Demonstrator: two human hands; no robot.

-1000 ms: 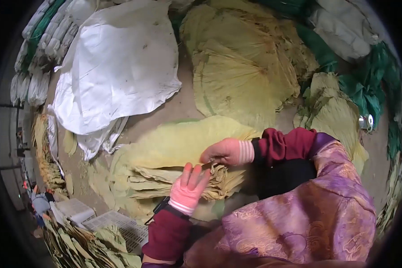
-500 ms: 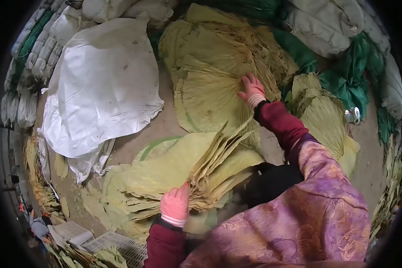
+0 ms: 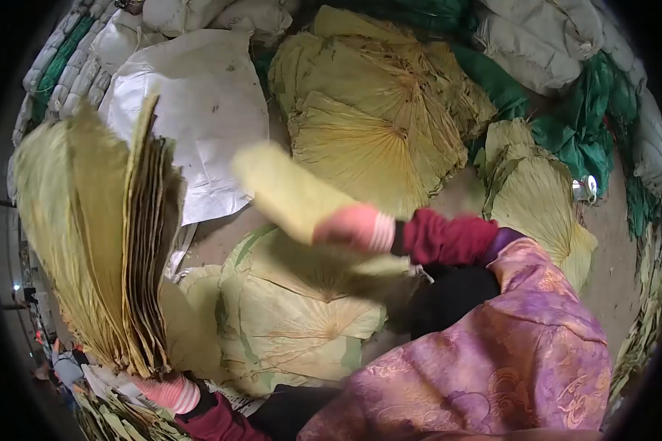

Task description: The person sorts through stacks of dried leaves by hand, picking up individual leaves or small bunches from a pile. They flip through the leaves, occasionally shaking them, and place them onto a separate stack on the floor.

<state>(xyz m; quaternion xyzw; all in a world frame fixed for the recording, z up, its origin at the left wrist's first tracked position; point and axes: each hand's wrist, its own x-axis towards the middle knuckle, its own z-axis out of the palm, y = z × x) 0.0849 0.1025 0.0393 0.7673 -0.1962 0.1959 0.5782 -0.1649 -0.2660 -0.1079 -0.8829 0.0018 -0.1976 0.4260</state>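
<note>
My left hand (image 3: 168,392), in a pink striped glove, is closed around the bottom end of a thick bundle of folded dried lotus leaves (image 3: 88,235) held upright at the left. In my right hand (image 3: 347,225), also gloved and blurred by motion, is a single pale folded lotus leaf (image 3: 290,192). Below it on the floor lie flat lotus leaves (image 3: 294,316), pale with green edges. Farther back spreads a pile of yellow-brown lotus leaves (image 3: 360,158), veins fanning out from their centers.
A white woven sack (image 3: 206,110) lies at the back left, partly behind the bundle. More leaves (image 3: 537,195) lie on the right near a shiny can (image 3: 585,189). Stuffed white sacks (image 3: 529,44) and green sacking (image 3: 581,140) line the back. Printed paper (image 3: 107,382) shows at lower left.
My left hand has carried the bundle from the floor leaves to the left and tilted it upright. My right hand has left the back pile and come nearer, now with a folded leaf.
</note>
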